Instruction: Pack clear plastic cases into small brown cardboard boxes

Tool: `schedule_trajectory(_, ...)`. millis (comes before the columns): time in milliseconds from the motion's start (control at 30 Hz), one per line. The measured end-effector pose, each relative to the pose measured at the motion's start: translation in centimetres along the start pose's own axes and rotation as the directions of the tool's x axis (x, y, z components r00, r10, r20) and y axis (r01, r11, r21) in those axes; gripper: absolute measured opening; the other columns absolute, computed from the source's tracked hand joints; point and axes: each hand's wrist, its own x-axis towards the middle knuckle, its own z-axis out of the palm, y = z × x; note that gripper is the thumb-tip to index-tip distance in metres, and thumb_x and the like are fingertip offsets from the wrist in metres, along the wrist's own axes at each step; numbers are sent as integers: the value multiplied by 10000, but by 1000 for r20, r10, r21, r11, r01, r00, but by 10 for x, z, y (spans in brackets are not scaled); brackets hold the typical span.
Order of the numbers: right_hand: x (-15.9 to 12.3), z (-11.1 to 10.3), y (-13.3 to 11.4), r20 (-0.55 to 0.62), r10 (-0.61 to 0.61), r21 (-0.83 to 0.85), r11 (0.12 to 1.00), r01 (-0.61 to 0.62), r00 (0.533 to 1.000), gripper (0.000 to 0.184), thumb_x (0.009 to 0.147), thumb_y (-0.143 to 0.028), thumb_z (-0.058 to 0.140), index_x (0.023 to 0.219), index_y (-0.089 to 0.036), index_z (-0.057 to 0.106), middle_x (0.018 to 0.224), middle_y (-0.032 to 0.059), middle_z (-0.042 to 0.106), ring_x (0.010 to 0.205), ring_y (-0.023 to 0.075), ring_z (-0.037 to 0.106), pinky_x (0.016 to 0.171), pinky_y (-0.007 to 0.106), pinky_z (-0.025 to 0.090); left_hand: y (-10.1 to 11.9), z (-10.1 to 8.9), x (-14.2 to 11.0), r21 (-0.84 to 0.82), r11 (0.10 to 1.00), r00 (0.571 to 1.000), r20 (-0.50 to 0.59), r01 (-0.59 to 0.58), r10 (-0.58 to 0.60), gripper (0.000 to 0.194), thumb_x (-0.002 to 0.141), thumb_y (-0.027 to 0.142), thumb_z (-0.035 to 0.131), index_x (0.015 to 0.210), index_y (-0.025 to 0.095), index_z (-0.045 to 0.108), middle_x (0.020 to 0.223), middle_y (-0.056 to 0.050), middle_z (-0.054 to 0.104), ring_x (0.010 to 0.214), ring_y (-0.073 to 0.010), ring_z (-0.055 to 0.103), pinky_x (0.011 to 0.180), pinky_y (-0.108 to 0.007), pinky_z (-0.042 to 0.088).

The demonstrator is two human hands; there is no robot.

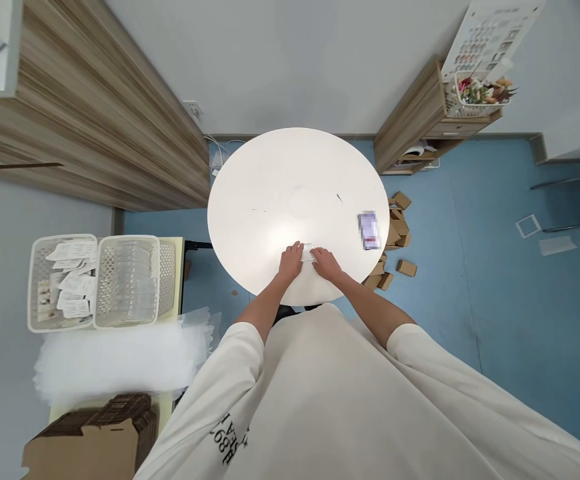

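A small clear plastic case [308, 253] lies near the front edge of the round white table [295, 160]. My left hand [291, 261] grips its left side, fingers bent around the edge. On the opposite side my right hand [327, 264] holds it with fingers curled in. The case is partly covered by my fingertips, and whether it contains anything is too small to tell. To the right on the tabletop rests a purple rectangular item [369, 231], blurred out in the view.
At left stand a basket of paper packets [35, 283] and a basket of clear plastic boxes [101, 283]. Near them are translucent bags [120, 360] and flattened cardboard boxes [85, 447]. Small brown boxes [407, 268] lie on the floor right of the table. A wooden cabinet [410, 113] stands behind.
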Motion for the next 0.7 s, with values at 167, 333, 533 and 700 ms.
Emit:
schedule_trajectory(167, -2, -6, -3, 34, 16, 2, 1000, -16, 999, 419, 989, -223, 497, 1407, -199, 488, 1253, 136, 597, 1112, 264, 566, 937, 371, 435, -7, -3, 0, -179, 983, 999, 20, -46, 50, 605, 833, 191, 628, 1415, 234, 469, 1571, -133, 399, 1407, -361, 389, 1150, -504, 295)
schedule_trajectory(333, -5, -21, -5, 48, -37, -9, 999, 37, 998, 336, 1029, -274, 460, 1331, -197, 585, 1198, 117, 612, 1044, 236, 593, 914, 353, 442, -13, -13, -2, -239, 971, 996, 77, -32, 51, 515, 821, 341, 675, 1310, 236, 553, 1475, -128, 499, 1320, -348, 506, 1142, -472, 329)
schedule_trajectory(533, 4, -37, -9, 74, -146, -30, 988, 149, 986, 286, 1048, -242, 423, 1165, -186, 677, 1191, 115, 621, 1050, 223, 595, 860, 327, 455, -13, -20, 1, -198, 979, 986, 151, -42, 73, 336, 894, 370, 573, 1192, 221, 616, 1301, -108, 606, 1206, -301, 584, 1064, -425, 418)
schedule_trajectory(700, 15, -46, -9, 134, -212, -138, 963, 230, 968, 256, 1027, -186, 440, 1103, -180, 684, 1096, 116, 667, 993, 236, 605, 848, 338, 444, -15, -19, 4, -294, 956, 989, 149, 21, 24, 343, 933, 390, 529, 1212, 213, 620, 1277, -100, 636, 1162, -266, 605, 1021, -379, 454)
